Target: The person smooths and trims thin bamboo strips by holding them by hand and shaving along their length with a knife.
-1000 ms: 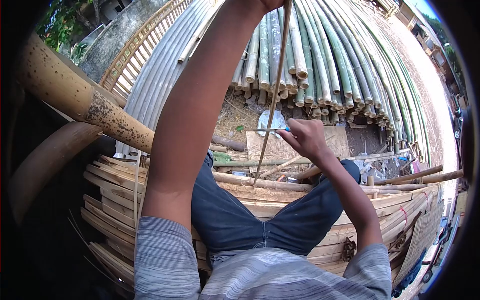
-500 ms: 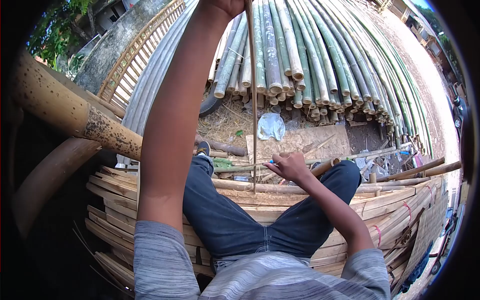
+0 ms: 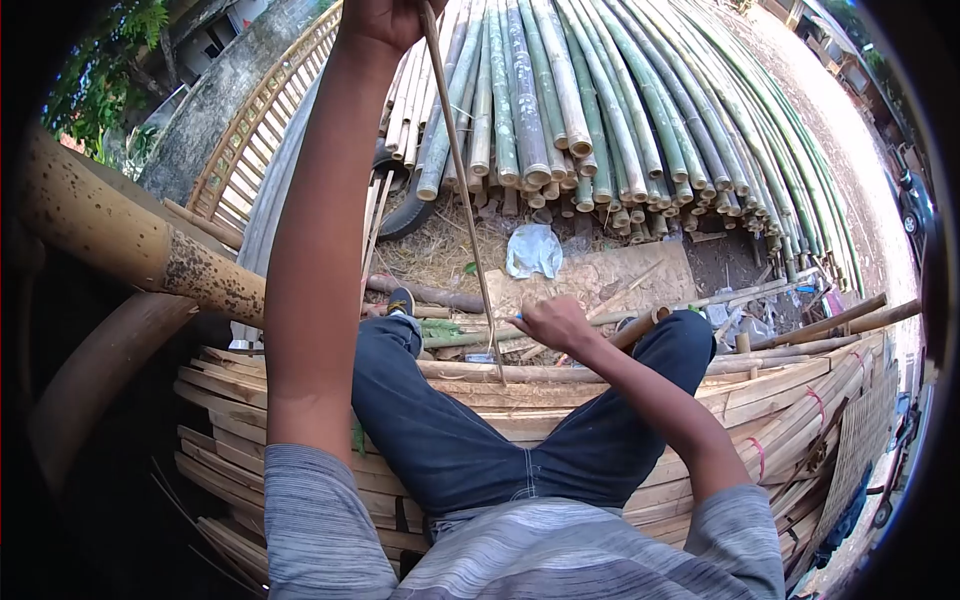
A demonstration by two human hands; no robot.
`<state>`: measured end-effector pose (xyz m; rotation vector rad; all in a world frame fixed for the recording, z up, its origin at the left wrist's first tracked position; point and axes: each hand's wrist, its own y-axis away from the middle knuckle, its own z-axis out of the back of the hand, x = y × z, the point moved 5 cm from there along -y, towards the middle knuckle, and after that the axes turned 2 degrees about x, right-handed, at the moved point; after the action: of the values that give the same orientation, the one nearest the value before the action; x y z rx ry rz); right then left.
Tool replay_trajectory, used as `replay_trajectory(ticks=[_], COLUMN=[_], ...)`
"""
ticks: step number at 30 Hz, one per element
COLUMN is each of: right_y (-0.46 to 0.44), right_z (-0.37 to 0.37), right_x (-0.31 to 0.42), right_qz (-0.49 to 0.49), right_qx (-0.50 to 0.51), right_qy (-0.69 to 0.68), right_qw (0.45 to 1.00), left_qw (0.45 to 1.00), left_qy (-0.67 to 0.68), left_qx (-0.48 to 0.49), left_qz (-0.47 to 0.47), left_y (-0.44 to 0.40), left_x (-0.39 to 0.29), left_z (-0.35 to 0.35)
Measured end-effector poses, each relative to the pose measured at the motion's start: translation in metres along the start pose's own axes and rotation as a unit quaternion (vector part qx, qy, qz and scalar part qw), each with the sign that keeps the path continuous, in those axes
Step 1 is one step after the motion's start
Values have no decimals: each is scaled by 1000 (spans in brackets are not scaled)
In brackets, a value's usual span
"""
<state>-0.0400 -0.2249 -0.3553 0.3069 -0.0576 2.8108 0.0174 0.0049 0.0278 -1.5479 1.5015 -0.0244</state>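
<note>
At the top edge of the view, my left hand (image 3: 385, 22) is closed around the upper part of a long, thin bamboo strip (image 3: 465, 190). The strip slants down to the split bamboo slats (image 3: 560, 395) between my knees. My right hand (image 3: 555, 325) is closed on a knife, of which a bit of blue handle (image 3: 519, 316) shows at the fingers. Its blade lies close to the strip's lower part and is hard to make out. The top end of the strip is cut off by the frame edge.
Green bamboo poles (image 3: 610, 120) are stacked ahead. A thick spotted pole (image 3: 100, 220) crosses at the left, beside a curved one. A plastic bag (image 3: 533, 250), a flat board (image 3: 640, 280) and a tyre (image 3: 408, 218) lie on the ground. A slatted frame (image 3: 265, 110) leans at the upper left.
My left hand has moved left with the strip's upper end, so the strip now tilts the other way. My right hand has moved down and left, staying closed.
</note>
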Motion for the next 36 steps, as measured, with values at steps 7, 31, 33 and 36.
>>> replay_trajectory(ticks=[7, 31, 33, 36], right_y=[11, -23, 2, 9], right_z=[-17, 93, 0, 9], right_x=[-36, 40, 31, 35], right_qz=[-160, 125, 113, 122], right_qx=[-73, -193, -87, -127], right_qy=[-79, -61, -61, -37], right_qw=[981, 971, 988, 984], left_qw=[997, 996, 996, 995], left_qy=[-66, -56, -47, -66], left_qx=[-29, -21, -22, -27], left_qz=[-18, 70, 70, 64], left_y=[6, 52, 50, 44], left_x=[3, 55, 55, 68], left_z=[-27, -17, -17, -27])
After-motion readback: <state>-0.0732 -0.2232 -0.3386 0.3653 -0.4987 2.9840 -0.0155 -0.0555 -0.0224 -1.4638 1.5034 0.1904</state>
